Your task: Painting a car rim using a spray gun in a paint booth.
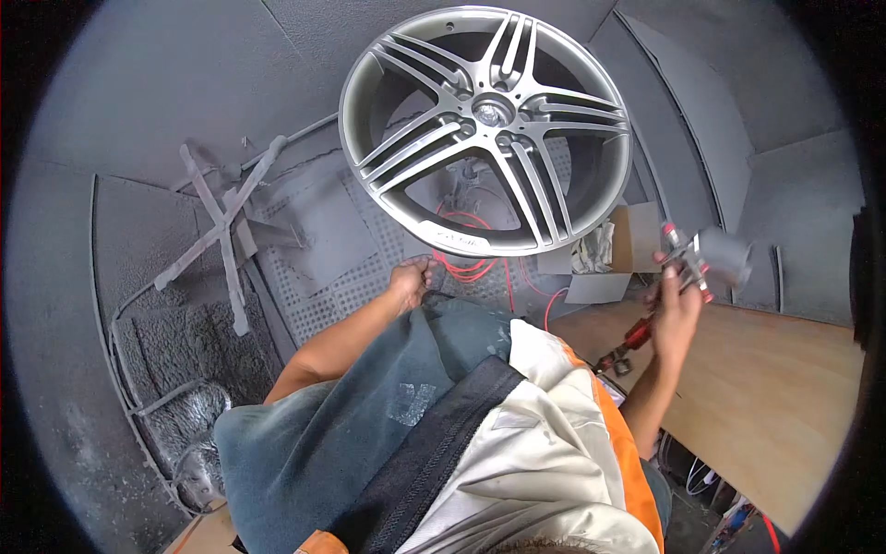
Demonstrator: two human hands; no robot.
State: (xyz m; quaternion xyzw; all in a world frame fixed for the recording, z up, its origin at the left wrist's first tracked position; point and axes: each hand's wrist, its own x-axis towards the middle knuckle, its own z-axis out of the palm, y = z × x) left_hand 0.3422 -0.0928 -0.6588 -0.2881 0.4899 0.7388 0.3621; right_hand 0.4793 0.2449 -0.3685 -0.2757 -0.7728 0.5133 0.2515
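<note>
A silver alloy wheel (494, 113) with groups of narrow spokes hangs or stands in front of me at the top. A strip of tape or label (449, 238) with handwriting sits on its near rim. My left hand (412, 281) is closed just below that rim, fingers curled; what they hold, if anything, is hidden. Out to the right, my right hand (678, 305) grips a spray gun (686, 256) with red fittings. Its grey cup (723, 256) is smeared by motion, and a red piece (637, 334) hangs below the handle.
A grey cross-shaped stand (223, 217) is at the left. Red hose (471, 268) lies coiled on the perforated floor (341, 231). An open cardboard box (637, 238) sits right of the wheel, behind a wooden board (766, 388). Grey booth walls (175, 74) surround the space.
</note>
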